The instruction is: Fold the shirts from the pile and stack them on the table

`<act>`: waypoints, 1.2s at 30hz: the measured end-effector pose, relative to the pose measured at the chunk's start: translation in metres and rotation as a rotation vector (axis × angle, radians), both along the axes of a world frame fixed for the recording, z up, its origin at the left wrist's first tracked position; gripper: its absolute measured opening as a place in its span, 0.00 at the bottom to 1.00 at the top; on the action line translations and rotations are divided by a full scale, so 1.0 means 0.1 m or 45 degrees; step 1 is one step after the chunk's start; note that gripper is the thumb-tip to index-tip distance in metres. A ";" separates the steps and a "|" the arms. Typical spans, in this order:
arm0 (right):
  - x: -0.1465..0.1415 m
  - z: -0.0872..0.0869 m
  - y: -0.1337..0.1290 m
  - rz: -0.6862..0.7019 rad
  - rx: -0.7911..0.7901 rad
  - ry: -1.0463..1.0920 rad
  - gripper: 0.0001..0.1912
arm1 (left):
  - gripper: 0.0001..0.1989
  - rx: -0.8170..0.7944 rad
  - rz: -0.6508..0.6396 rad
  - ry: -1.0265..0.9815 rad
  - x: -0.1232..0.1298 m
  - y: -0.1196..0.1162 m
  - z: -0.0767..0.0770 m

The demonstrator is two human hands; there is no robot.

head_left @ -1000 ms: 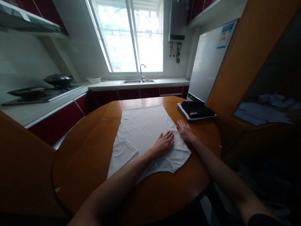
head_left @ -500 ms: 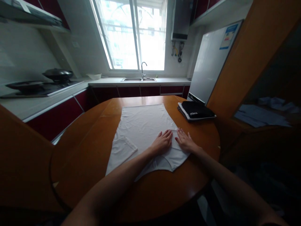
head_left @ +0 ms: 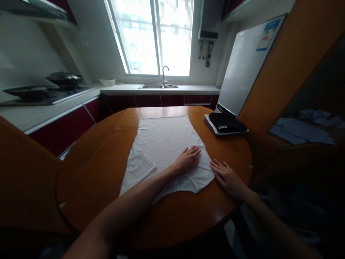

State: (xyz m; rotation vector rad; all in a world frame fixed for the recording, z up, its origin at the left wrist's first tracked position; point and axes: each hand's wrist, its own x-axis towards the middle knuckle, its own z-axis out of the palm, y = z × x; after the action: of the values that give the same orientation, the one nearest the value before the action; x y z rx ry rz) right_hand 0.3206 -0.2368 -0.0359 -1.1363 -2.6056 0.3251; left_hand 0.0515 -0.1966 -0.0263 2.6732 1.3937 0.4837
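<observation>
White shirt [head_left: 164, 138] pressed flat on counter [head_left: 91, 180] by left hand [head_left: 186, 160], fingers slightly spread; right hand [head_left: 228, 178] open, apparently touching shirt edge.

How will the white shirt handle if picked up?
The shirt is likely floppy: soft wrinkles run across it and the sleeve lies folded flat. Probably light, since it looks thin against the table. Lifted by one edge, it would likely droop and lose that fold.

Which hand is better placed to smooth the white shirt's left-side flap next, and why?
Probably the left hand: it lies flat on the white shirt, nearer the flap; the right hand, at the shirt's right edge, would have to cross the left arm.
</observation>
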 end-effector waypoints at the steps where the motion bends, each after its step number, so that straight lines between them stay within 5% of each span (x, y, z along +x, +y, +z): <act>1: 0.01 -0.01 -0.01 -0.012 0.007 0.001 0.26 | 0.26 0.007 -0.002 0.001 0.00 0.00 0.00; 10: -0.03 0.04 -0.07 -0.056 -0.007 -0.052 0.26 | 0.25 -0.052 -0.041 0.059 0.00 -0.08 0.04; 14: -0.15 0.14 0.01 -0.117 0.067 -0.032 0.28 | 0.26 -0.059 0.075 0.014 0.02 -0.05 0.09; 19: -0.49 0.41 0.33 -0.175 0.094 -0.022 0.31 | 0.28 -0.152 0.313 -0.161 -0.24 0.04 0.63; 22: -0.74 0.53 0.57 -0.136 0.087 -0.007 0.30 | 0.29 -0.130 0.364 -0.260 -0.63 0.01 1.01; 24: -0.90 0.55 0.70 -0.116 0.054 -0.025 0.30 | 0.29 -0.101 0.456 -0.264 -0.93 -0.06 1.12; 26: -1.05 0.52 0.80 -0.105 0.021 -0.059 0.30 | 0.28 -0.087 0.570 -0.222 -1.21 -0.17 1.09; 29: -1.24 0.37 0.85 -0.126 0.002 -0.100 0.31 | 0.27 -0.093 0.692 -0.106 -1.50 -0.38 0.83; 36: -1.45 0.02 0.70 -0.247 -0.020 -0.189 0.42 | 0.32 -0.115 0.891 0.211 -1.62 -0.81 0.12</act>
State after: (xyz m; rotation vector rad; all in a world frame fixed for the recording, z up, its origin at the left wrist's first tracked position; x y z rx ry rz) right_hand 0.1758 -0.1667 -0.0343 -1.4568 -2.5913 0.2277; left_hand -0.1105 -0.2773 -0.0142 2.1282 2.3304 0.2276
